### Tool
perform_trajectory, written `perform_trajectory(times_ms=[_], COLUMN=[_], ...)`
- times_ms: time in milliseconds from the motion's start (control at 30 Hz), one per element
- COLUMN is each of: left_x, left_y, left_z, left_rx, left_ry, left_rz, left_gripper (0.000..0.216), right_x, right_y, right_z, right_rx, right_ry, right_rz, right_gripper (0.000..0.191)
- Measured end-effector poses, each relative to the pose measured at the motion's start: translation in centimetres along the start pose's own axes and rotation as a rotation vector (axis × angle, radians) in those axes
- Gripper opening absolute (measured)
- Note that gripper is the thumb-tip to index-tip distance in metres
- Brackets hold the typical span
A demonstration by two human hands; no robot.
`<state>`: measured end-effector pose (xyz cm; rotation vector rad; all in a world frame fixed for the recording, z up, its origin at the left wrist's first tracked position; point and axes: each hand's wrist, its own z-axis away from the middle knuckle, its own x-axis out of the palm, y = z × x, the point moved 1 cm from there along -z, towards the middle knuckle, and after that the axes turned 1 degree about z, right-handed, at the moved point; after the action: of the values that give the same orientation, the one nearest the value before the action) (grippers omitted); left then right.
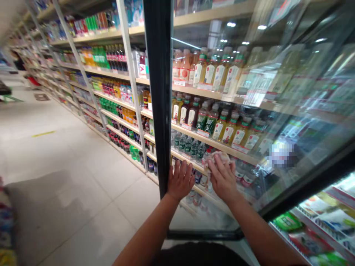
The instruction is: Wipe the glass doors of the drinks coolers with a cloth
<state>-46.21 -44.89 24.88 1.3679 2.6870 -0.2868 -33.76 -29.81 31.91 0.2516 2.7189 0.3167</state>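
Observation:
A glass door with a black frame (158,74) stands swung out in front of me. My left hand (181,181) lies with its fingers stretched against the glass, right beside the upright frame, and holds nothing. Under the fingers of my right hand (224,181) is a pale, crumpled cloth (226,156), pressed to the lower middle of the pane. Part of the cloth is covered by those fingers. Through the glass, and partly mixed with reflections, rows of bottled drinks (222,129) show behind both hands.
Long shelves of bottles and cans (111,96) run away to the left along a tiled floor (91,199). At lower right, packaged goods (310,236) lie on cooler shelves behind the door. Colourful packages (6,221) edge the far left. A person (19,62) is far down the aisle.

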Motion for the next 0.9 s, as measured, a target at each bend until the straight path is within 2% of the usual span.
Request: perform_trajectory(times_ms=[200,333,400,600,667,800,900], left_x=[1.1,1.7,1.9,1.9,2.0,2.0,2.0], left_y=[-0.6,-1.0,-1.1,-1.2,-1.2,-1.2,-1.2], left_z=[0.0,-0.3,-0.5,-1.0,-0.9,-0.6,-0.3], left_rx=[0.000,0.016,0.023,0.019,0.014,0.005,0.008], left_ry=[0.026,0.028,0.022,0.040,0.042,0.027,0.010], left_rz=[0.028,0.063,0.079,0.088,0.083,0.061,0.038], left_gripper=[0.067,0.071,0.072,0.070,0.070,0.071,0.072], right_x=[0.2,1.1,1.2,0.2,0.6,1.2,0.3], right_y=[0.2,-2.0,-2.1,0.8,0.6,0.2,1.7], right_z=[-1.3,-1.1,-1.4,-3.6,-3.6,-3.7,-5.0], right_rx=[0.256,0.111,0.081,0.298,0.277,0.124,0.230], right_ry=[0.091,-0.054,-0.074,0.131,0.120,0.039,0.135], right_rz=[0.064,0.075,0.090,0.116,0.112,0.133,0.123], right_gripper=[0.073,0.070,0.068,0.073,0.074,0.074,0.071])
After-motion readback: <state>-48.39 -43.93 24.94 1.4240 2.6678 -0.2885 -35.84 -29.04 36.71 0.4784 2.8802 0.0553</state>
